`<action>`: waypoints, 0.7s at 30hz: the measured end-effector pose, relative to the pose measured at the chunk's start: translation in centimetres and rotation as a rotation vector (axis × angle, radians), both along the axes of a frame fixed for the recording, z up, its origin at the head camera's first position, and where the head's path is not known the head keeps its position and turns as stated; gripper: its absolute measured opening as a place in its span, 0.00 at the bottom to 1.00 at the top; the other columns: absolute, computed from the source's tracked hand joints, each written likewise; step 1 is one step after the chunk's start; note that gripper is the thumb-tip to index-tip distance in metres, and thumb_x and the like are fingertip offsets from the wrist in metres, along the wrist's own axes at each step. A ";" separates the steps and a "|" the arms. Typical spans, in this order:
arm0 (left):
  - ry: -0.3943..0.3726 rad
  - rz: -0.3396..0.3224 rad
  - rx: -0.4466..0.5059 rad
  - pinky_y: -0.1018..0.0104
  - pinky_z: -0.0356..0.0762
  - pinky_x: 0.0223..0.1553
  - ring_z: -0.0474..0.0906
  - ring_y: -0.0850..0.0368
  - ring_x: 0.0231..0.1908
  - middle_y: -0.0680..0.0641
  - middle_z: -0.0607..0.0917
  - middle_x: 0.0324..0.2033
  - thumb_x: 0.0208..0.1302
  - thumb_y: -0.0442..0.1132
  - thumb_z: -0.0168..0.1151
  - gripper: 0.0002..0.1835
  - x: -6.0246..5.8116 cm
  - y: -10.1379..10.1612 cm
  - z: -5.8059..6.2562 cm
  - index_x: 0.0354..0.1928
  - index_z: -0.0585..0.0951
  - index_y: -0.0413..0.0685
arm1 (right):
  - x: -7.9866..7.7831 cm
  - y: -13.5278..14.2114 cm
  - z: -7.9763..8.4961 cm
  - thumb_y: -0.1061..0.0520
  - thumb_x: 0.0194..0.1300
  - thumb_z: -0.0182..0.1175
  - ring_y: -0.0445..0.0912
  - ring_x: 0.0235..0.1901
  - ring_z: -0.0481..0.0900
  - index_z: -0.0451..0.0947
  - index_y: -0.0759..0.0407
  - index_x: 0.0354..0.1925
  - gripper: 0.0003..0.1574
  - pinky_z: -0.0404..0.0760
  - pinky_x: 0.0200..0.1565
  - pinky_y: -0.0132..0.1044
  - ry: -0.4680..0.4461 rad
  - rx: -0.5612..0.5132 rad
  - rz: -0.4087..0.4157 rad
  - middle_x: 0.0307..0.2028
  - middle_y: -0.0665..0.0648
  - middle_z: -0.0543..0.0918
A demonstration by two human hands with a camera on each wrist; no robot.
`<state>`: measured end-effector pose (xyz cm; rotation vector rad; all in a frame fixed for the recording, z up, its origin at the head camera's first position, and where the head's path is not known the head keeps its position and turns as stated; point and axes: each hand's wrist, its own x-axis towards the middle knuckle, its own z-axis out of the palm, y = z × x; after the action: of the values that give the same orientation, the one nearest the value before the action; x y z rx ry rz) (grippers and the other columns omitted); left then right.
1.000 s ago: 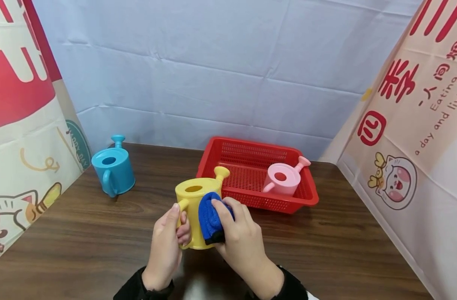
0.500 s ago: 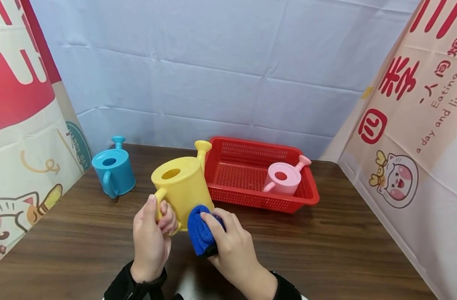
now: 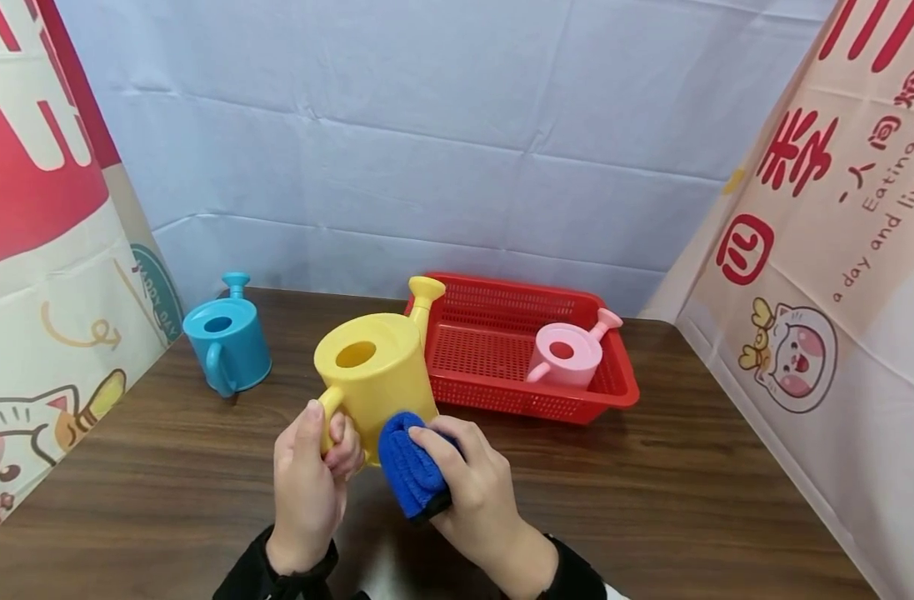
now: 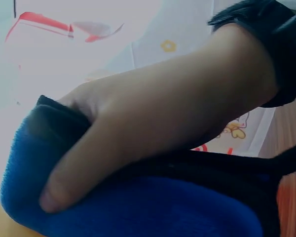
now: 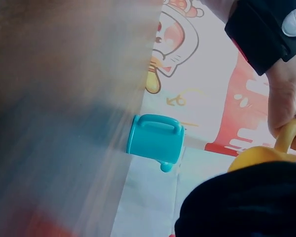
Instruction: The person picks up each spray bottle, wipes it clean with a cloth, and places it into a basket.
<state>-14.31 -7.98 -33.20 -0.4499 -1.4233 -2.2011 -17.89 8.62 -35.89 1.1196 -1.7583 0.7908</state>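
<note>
Head view, left to right. Printed sheet (image 3: 44,208) hangs well left of both grips. Blue watering can (image 3: 237,354) stands upright on the brown counter (image 3: 689,500), left of and beyond the left grip, well apart from it; handle faces the person. Left grip (image 3: 310,483): fingers curled round the handle of the yellow watering can (image 3: 382,375). That can is just beyond and to the right of the left grip, tilted, spout away and to the right. Blue cloth (image 3: 412,467), folded, black-edged, lies between the grips, against the can's lower wall. Right grip (image 3: 479,483): pinching the cloth; left wrist view shows the thumb pressed on it. Red basket (image 3: 516,402), perforated, sits on the counter beyond the right grip. Pink watering can (image 3: 576,372) is in its right part, beyond and right of the right grip; spout head overlaps the right rim. Second printed sheet (image 3: 839,292) hangs farthest right of the grips.
</note>
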 end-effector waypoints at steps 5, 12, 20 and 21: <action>0.105 -0.008 -0.056 0.64 0.50 0.14 0.54 0.54 0.13 0.47 0.60 0.14 0.75 0.35 0.33 0.18 -0.1 0.7 -0.6 0.24 0.64 0.38 | -0.2 0.0 0.6 0.54 0.58 0.63 0.52 0.38 0.78 0.71 0.64 0.51 0.25 0.80 0.40 0.43 0.003 -0.049 0.032 0.43 0.62 0.75; 0.058 0.022 -0.158 0.62 0.52 0.12 0.56 0.54 0.14 0.46 0.61 0.15 0.74 0.32 0.34 0.17 -0.2 1.6 -1.3 0.24 0.64 0.36 | -0.7 0.3 1.7 0.50 0.60 0.61 0.53 0.35 0.79 0.70 0.66 0.50 0.26 0.79 0.42 0.43 -0.004 -0.125 0.070 0.42 0.63 0.75; 0.017 0.007 -0.216 0.60 0.53 0.11 0.56 0.54 0.13 0.46 0.60 0.14 0.74 0.31 0.34 0.17 0.0 2.0 -1.5 0.23 0.63 0.37 | -0.9 1.1 3.2 0.50 0.61 0.61 0.54 0.39 0.77 0.68 0.69 0.49 0.27 0.75 0.50 0.38 -0.050 -0.201 0.109 0.42 0.65 0.74; 0.014 0.002 -0.216 0.60 0.52 0.11 0.56 0.53 0.13 0.46 0.60 0.14 0.74 0.31 0.34 0.17 0.0 2.0 -1.6 0.23 0.63 0.37 | -1.0 1.1 3.4 0.50 0.61 0.61 0.55 0.40 0.77 0.68 0.70 0.49 0.28 0.74 0.51 0.37 -0.052 -0.213 0.110 0.43 0.66 0.74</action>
<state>-14.31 -5.93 -34.77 -0.5360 -1.6608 -2.0462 -18.86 9.76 -32.50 1.0665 -1.6217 1.0565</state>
